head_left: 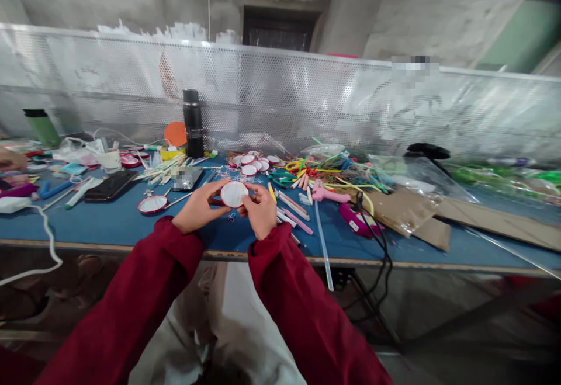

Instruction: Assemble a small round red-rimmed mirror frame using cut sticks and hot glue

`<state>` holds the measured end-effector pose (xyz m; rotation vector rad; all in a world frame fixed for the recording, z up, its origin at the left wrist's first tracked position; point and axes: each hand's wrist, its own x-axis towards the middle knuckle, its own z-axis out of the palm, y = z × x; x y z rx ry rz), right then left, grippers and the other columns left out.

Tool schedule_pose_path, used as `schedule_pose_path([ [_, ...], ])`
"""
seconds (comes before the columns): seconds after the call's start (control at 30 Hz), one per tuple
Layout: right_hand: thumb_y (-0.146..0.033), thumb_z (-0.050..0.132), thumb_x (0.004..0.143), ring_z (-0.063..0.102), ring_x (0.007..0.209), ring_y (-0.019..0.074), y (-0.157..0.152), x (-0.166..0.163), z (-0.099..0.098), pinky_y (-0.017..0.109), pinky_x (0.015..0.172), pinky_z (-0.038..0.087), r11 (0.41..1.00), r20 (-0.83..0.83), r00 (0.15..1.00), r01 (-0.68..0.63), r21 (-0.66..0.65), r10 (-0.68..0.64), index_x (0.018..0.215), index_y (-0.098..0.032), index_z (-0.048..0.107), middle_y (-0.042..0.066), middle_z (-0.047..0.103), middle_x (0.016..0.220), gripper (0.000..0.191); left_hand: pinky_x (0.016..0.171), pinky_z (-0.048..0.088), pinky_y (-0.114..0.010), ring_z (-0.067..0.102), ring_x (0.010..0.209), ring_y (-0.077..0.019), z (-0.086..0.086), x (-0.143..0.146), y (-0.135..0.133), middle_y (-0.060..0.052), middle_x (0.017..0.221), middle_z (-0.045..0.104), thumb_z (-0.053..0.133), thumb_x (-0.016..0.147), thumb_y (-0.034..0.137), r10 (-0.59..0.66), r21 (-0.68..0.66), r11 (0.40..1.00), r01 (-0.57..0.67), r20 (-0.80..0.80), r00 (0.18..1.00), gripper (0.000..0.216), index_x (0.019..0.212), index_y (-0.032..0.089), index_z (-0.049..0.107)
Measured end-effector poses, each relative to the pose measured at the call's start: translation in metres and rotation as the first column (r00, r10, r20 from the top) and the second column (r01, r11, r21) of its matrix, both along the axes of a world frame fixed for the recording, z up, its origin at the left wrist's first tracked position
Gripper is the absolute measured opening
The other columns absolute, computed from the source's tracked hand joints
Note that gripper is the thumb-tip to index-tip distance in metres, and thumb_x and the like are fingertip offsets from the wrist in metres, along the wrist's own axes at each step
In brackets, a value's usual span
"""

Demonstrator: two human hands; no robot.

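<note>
Between my two hands, just above the front part of the blue table, is a round white disc with a red rim [234, 194]. My left hand [202, 205] grips its left edge, fingers behind and thumb below. On the right edge, my right hand [260, 207] pinches it with thumb and fingers. A similar red-rimmed disc [152, 204] lies on the table to the left, and a pile of such discs [249, 166] sits beyond my hands. Several marker pens [294, 207] lie close to my right hand.
A pink glue gun [329, 192] with a black cord lies right of the markers. A black bottle [193, 123] stands at the back by the perforated metal screen [280, 93]. A dark phone [110, 186] lies left; brown cardboard [495, 221] lies right. Another person's hand [12, 159] shows far left.
</note>
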<state>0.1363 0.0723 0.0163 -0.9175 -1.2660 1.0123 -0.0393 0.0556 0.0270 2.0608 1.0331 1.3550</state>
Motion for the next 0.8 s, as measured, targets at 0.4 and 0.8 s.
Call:
schedule_pose_path([
  [0.4, -0.026, 0.059, 0.073, 0.063, 0.046, 0.0152, 0.0026, 0.0005, -0.0019, 0.025, 0.043, 0.053, 1.000, 0.023, 1.000, 0.016, 0.015, -0.016, 0.105, -0.020, 0.064, -0.006, 0.060, 0.058, 0.033, 0.085, 0.061, -0.044, 0.070, 0.104, -0.0306, -0.0018, 0.0026, -0.0004, -0.018, 0.137, 0.061, 0.077, 0.073, 0.036, 0.042, 0.031, 0.999, -0.041, -0.034, 0.999, 0.070, 0.138, 0.016, 0.057],
  [0.8, -0.027, 0.059, 0.073, 0.062, 0.045, 0.0148, 0.0012, 0.0009, -0.0010, 0.024, 0.042, 0.051, 0.999, 0.032, 0.999, 0.035, 0.021, -0.035, 0.103, -0.020, 0.064, -0.007, 0.058, 0.056, 0.031, 0.087, 0.061, -0.044, 0.071, 0.106, -0.0317, -0.0052, 0.0010, 0.0020, -0.017, 0.142, 0.057, 0.075, 0.075, 0.034, -0.018, -0.047, 0.999, 0.018, 0.005, 1.000, 0.073, 0.143, 0.018, 0.052],
])
